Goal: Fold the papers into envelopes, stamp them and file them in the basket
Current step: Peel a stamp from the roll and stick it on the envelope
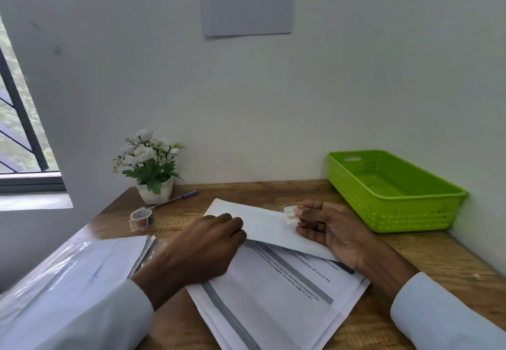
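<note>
Left hand [212, 236] pressing envelope [269, 230], right hand [332, 229] pinching stamp [290, 215], green basket [394, 190] beside

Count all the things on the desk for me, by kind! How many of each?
Basket: 1
Flower pot: 1
Pen: 1
Tape roll: 1
Envelope: 1
Stamp: 1
Paper piles: 2, one printed, one left
Total: 8
</note>
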Motion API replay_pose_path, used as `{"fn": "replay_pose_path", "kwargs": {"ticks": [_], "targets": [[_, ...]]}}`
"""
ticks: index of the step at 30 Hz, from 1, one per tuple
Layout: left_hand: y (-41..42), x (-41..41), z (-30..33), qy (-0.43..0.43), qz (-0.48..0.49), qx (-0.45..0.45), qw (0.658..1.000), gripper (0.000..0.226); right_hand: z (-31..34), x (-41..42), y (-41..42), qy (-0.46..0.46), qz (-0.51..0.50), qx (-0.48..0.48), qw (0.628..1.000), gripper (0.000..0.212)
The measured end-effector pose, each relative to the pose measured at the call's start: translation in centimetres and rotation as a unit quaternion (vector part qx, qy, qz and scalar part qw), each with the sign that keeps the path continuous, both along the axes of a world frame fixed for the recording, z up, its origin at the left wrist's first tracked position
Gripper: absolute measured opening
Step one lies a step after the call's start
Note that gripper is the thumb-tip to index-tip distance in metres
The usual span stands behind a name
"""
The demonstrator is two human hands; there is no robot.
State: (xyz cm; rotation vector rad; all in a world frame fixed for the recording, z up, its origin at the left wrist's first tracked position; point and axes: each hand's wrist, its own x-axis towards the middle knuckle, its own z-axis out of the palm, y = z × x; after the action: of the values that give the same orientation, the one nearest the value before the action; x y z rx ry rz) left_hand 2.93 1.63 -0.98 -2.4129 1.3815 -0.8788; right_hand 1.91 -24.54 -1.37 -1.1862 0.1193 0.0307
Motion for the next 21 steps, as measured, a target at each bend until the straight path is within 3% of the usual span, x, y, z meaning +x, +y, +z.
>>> {"fn": "replay_pose_path", "kwargs": {"ticks": [3,9,14,17,21], "targets": [[1.7,-1.8,-0.1,0.03,0.005,0.015,0.999,0.014,0.0,-0.4,0.6,0.0,0.02,-0.013,1.0,0.05],[4.3,-4.7,0.0,0.145,0.04,0.018,0.989,0.013,-0.2,-0.8,1.6,0.018,0.041,-0.042,0.998,0.036],[4.3,-5.2,0.9,0.235,0.042,-0.023,0.971,0.039,-0.3,-1.1,2.4,0.03,0.048,-0.055,0.997,0.038],[3.1,-4.5,1.6,0.211,0.048,-0.04,0.976,0.054,-0.2,-1.3,2.7,0.035,0.048,-0.056,0.997,0.038],[-0.2,-2.9,2.9,0.224,0.097,-0.045,0.969,0.045,-0.3,-1.4,2.9,0.036,0.044,-0.056,0.997,0.035]]}}
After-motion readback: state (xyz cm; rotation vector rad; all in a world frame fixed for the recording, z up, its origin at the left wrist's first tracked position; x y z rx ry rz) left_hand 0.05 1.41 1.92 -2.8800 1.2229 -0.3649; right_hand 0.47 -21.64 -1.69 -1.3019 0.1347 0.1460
